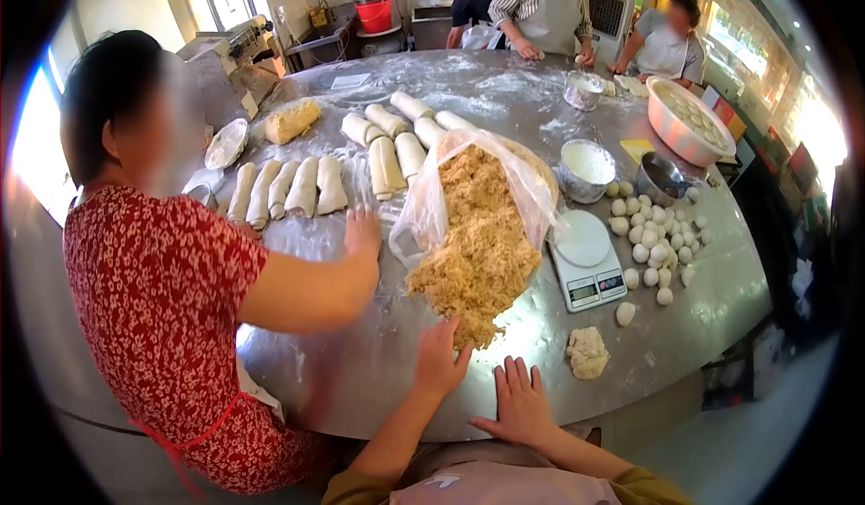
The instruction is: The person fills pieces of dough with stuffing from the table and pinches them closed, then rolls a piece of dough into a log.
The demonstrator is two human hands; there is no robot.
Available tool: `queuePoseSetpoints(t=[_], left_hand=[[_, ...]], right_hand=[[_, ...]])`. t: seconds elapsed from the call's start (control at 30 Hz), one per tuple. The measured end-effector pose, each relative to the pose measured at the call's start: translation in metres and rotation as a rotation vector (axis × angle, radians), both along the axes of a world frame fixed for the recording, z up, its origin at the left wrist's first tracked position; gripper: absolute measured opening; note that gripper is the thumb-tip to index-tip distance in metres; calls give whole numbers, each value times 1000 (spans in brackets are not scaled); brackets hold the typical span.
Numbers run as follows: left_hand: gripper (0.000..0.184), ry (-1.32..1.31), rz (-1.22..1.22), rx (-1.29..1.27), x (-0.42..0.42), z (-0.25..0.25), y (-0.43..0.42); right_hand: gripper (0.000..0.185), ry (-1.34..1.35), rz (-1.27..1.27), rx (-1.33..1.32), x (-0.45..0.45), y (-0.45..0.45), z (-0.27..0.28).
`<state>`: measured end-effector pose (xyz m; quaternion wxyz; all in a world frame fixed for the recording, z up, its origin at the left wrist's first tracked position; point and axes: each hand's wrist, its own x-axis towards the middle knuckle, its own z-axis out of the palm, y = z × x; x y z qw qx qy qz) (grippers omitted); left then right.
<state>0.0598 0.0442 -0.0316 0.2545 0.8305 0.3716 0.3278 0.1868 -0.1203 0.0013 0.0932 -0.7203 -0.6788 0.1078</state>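
Your left hand, fingers loose, meets crumbly mixture; right hand splayed, empty, on worktop. Best cup gently.

**Wearer: olive sleeves, dusty-pink apron, bare hands**

Two sleeves, same cloth by the look: left sleeve and right sleeve, both olive-brown, leaning mustard where light hits. Plain, no-fuss fabric, soft folds. Each ends well short of the wrist, so forearms are uncovered. Left hand and right hand both bare, ordinary shape, slim fingers. Front of body: apron, dusty pink going greyish mauve, smooth and mostly plain. Small white print on it, left of middle, pointed pieces a bit like ears; too small to tell exactly. Lower apron cut off by frame.
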Motion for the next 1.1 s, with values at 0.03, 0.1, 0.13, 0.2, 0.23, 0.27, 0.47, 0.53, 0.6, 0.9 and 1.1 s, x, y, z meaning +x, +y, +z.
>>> queuePoseSetpoints(t=[0.03,0.1,0.13,0.2,0.23,0.27,0.47,0.53,0.6,0.9,1.1], left_hand=[[50,-24,-11,7,1,-1,0],[49,-41,14,76,3,0,0],[49,-43,31,109,1,3,-1],[48,-42,16,22,-1,11,0],[47,-36,1,-26,-4,13,-1],[45,-80,24,-77,-5,11,-1],[35,-135,63,-86,-7,13,1],[35,-143,48,-96,-7,15,1],[38,-144,17,-85,-10,15,2],[32,-126,19,-123,-17,-22,1],[26,-101,146,14,-14,-13,2]], right_hand=[[102,-19,-20,-2,-3,4,1],[102,-33,-54,0,-9,19,1],[101,-35,-77,17,-13,27,1],[100,-16,-121,53,-19,45,-5],[99,7,-116,45,-23,48,-7],[99,19,-110,48,-23,55,-6],[94,12,-91,86,-20,62,-7],[93,-2,-72,92,-17,64,-5],[85,12,-19,125,-8,70,-5],[40,375,89,419,33,88,-31],[38,342,0,504,29,84,-24]])
